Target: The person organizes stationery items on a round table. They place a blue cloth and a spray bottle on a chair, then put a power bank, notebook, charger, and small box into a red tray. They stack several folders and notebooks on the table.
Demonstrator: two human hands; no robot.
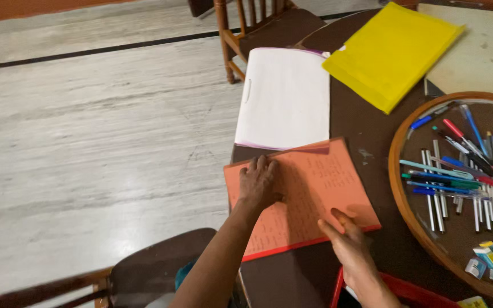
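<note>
Orange folder (306, 194) is pressed flat at near edge of dark table (366, 122) by left hand (257, 183), fingers together; right hand (346, 239) is laid open on its near-right corner. White folder (285, 98) & yellow folder (392, 51) are seen farther back, pen tray (397, 188) at right, pale marble floor (98, 131) at left.

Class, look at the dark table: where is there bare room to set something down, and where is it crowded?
Bare table shows between the orange folder, the yellow folder and the round tray, and below the orange folder beside the right hand. The tray, full of pens, is crowded. The left hand rests on the orange folder.
</note>
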